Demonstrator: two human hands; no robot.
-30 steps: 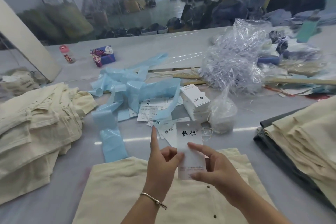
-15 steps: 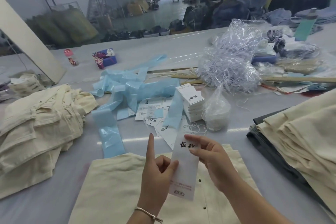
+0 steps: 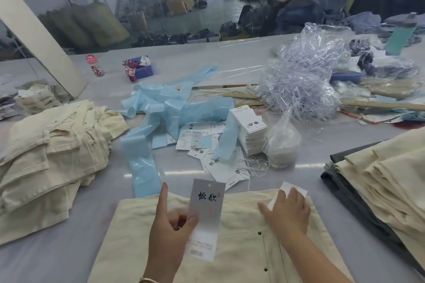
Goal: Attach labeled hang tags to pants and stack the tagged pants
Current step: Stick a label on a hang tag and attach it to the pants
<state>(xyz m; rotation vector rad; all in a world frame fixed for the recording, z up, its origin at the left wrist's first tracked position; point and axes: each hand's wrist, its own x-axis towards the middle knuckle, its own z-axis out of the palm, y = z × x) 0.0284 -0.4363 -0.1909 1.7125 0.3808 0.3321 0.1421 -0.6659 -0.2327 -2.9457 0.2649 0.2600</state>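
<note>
A folded cream pair of pants (image 3: 232, 257) lies on the table right in front of me. My left hand (image 3: 167, 232) pinches a long white hang tag (image 3: 204, 216) with black characters between thumb and fingers, index finger raised. My right hand (image 3: 287, 211) rests on the pants near the waistband, over a small white paper slip (image 3: 291, 188); whether it grips the slip is unclear. More loose hang tags (image 3: 218, 165) and a stack of tags (image 3: 249, 131) lie beyond the pants.
A heap of cream pants (image 3: 48, 158) lies at the left, another folded stack (image 3: 386, 181) on dark fabric at the right. Blue plastic strips (image 3: 161, 117), a clear bag of strings (image 3: 281, 142), a big bag of plastic fasteners (image 3: 303, 80) and wooden rulers (image 3: 379, 105) crowd the middle.
My right hand let go of the hang tag and moved right and down onto the pants' waistband. My left hand still holds the tag upright.
</note>
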